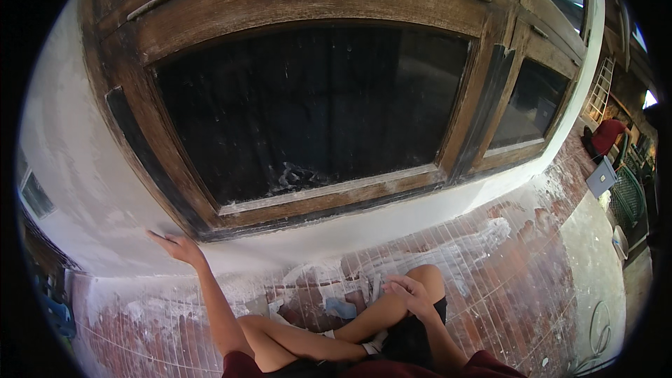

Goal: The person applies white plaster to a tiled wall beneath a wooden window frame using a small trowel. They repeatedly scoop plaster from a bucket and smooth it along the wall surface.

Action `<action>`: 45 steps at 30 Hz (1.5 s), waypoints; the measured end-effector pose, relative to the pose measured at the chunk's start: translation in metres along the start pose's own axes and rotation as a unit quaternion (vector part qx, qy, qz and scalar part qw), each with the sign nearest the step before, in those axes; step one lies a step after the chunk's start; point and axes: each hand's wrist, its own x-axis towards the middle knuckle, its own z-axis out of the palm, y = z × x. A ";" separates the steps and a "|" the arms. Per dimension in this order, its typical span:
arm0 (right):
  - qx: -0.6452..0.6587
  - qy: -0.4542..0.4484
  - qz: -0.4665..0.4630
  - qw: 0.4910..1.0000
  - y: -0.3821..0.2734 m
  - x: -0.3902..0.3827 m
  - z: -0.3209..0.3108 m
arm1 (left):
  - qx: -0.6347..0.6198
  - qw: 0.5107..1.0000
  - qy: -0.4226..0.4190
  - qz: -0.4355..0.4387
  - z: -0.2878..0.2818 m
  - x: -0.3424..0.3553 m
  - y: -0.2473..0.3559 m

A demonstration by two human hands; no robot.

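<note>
My left hand [180, 248] reaches to the white wall [112, 231] beside the lower left corner of the window frame. Its fingers are stretched out at the wall surface, and I see nothing held in them. My right hand [414, 297] hangs loosely over my raised knee, fingers slightly bent and apart, with no object visible in it. A brown wooden window frame [322, 3] with worn finish surrounds a dark glass pane [315, 98]. White smears mark the bottom of the glass. Beneath the frame runs a white wall strip [308, 241].
I sit cross-legged on a red-brown tiled floor [490, 287] streaked with white. A bluish-grey scrap [341, 308] lies before my legs. Rightward are a grey box-like object [601, 176], green mesh furniture [630, 189], a ladder [600, 89] and a crouching person [607, 136].
</note>
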 end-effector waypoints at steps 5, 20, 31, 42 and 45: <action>0.011 0.003 0.015 1.000 0.002 -0.003 -0.002 | -0.015 0.990 -0.013 -0.138 -0.003 -0.005 -0.005; 0.036 -0.044 0.018 0.998 0.016 0.000 0.018 | -0.150 0.910 -0.068 -0.380 0.006 -0.104 -0.125; -0.011 -0.052 0.009 0.999 0.010 0.007 0.013 | -0.199 0.961 0.041 -0.190 0.057 0.047 0.025; -0.006 -0.075 0.010 0.997 0.021 0.009 0.037 | -0.044 0.994 -0.010 -0.103 0.035 -0.048 -0.056; -0.031 -0.109 0.012 0.993 0.019 0.010 0.042 | -0.149 0.870 -0.047 -0.467 0.033 -0.110 -0.128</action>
